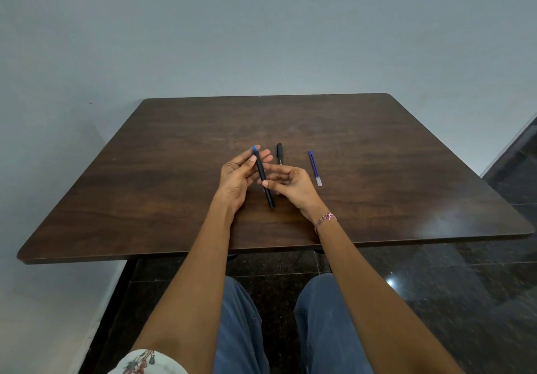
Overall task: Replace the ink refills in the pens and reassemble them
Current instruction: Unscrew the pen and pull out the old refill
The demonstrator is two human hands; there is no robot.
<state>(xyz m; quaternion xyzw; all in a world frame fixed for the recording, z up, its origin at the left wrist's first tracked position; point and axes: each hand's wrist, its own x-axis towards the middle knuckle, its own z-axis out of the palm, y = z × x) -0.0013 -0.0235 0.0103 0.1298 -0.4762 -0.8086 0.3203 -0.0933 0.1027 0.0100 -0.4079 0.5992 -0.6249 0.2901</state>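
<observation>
Gripped in both hands over mid table [406, 147]: black pen [263, 174] with a blue far end, slanted, near tip low by the wood; cannot tell if touching. Left hand [236, 177] curled round its upper half, thumb on top near the blue end, fingers behind. Right hand [292, 184] pinching its middle, thumb tip on the barrel, other fingers loosely bent alongside. Bracelet [325, 220] on the right wrist.

Just right of black pen, slightly beyond: second pen [279, 153], black, flat on the wood, near end hidden by right fingers. Further right of black pen, apart from it: refills [315, 168], blue with clear near ends, flat, side by side, touching.

All four table edges well apart from black pen, corners rounded. Wide bare wood left of it, beyond it and far right of it.

Count: two pens, two refills.
</observation>
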